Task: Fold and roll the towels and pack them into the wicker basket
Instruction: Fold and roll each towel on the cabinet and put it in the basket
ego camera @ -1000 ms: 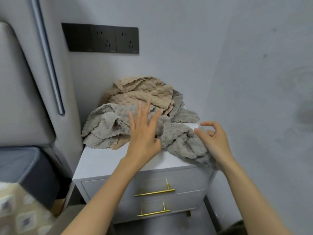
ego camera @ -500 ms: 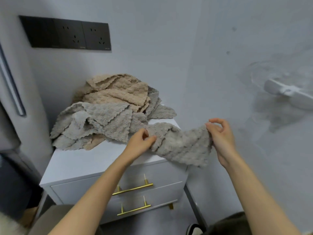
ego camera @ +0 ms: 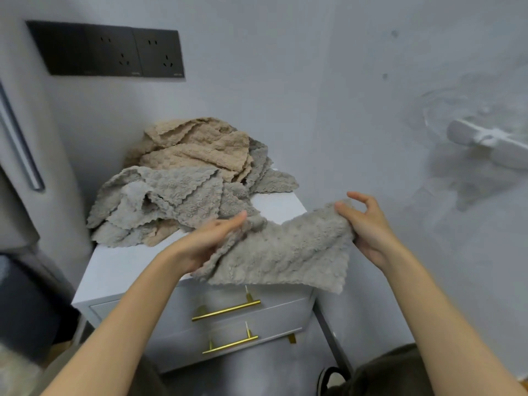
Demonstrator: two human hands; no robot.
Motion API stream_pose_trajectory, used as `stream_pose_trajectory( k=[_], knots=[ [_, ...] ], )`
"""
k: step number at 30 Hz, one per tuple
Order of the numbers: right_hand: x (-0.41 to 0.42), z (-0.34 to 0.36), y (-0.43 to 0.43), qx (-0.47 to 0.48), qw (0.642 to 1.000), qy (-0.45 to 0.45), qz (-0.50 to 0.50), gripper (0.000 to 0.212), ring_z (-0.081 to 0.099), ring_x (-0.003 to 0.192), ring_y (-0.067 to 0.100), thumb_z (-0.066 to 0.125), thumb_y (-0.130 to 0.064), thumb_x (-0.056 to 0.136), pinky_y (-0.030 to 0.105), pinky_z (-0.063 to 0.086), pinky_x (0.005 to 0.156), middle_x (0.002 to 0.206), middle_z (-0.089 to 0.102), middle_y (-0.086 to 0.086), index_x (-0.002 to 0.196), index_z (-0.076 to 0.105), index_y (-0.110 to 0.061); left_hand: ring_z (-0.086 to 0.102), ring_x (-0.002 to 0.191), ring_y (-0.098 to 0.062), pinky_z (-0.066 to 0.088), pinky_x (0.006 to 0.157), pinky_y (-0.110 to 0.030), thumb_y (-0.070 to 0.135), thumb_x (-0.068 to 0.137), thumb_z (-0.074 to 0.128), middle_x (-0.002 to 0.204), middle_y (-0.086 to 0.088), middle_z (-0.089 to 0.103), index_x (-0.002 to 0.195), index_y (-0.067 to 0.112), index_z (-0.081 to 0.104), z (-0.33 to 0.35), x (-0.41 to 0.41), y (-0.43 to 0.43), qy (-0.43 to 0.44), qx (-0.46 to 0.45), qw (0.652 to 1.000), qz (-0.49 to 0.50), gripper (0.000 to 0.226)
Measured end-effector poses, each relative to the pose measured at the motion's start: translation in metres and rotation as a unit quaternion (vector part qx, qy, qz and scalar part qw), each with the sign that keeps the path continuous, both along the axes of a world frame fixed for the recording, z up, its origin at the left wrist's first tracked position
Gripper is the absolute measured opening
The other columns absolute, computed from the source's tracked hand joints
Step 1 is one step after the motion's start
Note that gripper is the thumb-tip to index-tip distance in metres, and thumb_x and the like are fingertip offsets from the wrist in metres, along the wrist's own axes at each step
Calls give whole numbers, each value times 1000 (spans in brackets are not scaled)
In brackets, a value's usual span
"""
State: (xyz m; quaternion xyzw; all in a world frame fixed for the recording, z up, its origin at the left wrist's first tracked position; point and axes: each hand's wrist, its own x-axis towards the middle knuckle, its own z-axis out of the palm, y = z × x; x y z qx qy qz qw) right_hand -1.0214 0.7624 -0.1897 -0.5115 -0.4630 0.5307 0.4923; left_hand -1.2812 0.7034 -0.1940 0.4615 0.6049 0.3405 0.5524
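grey towel (ego camera: pixel 285 252) held between left hand (ego camera: pixel 204 245), right hand (ego camera: pixel 368 227)

Both bare forearms reach forward from the lower edge, angled slightly toward each other. Left hand (ego camera: pixel 210 242): palm turned inward, thumb laid along the top, gripping a bunched edge of the grey fluffy towel (ego camera: pixel 285 252). Right hand (ego camera: pixel 368 224): pinches the opposite upper corner, with the upper fingers lifted and curled.

Light is soft, even and cool, moderately bright, with its source unseen. The grey towel (ego camera: pixel 285 252) casts a faint shadow on the drawer front (ego camera: pixel 280 315). The white object (ego camera: pixel 491 141) at right is smeared by blur. Frame edges bend, and the lower-left corner is out of focus.
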Motion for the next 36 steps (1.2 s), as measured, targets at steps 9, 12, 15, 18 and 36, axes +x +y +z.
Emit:
stream_pose_trajectory(
  k=[9,12,15,18,36],
  knots=[
    [-4,-12,-7,51,966,-247,47,66,41,52,3,65,2,85,12,36,48,69,37,-5,139,37,-22,43,64,-12,33,56,-29,37,83,69,73,2,46,89,14,46,-36,-11,11,326,127,929,119,32],
    [3,-17,-5,76,938,-335,41,57,40,57,12,58,-9,91,23,31,53,66,39,-1,140,32,-22,38,56,-15,29,53,-27,18,87,63,63,-1,41,68,16,41,-33,-13,15,190,103,967,133,29],
    [10,-19,-3,87,937,-338,19,51,41,57,15,52,-11,94,27,31,53,63,38,2,138,28,-23,46,57,-17,37,50,-25,6,88,59,65,-5,49,69,13,48,-24,-16,16,-12,38,986,163,23],
    [15,-16,-2,108,963,-242,-47,49,43,61,8,58,-15,93,22,34,52,70,41,-4,134,33,-22,50,58,-20,44,50,-27,0,88,55,70,-9,54,72,10,53,-15,-25,17,-144,43,973,175,19],
    [29,-10,5,219,921,-321,-32,7,61,79,21,65,-19,89,30,44,68,83,68,4,83,68,-18,56,65,-11,44,65,-17,15,78,76,72,6,63,76,31,66,-4,-53,-6,189,348,901,177,18]
  ],
)
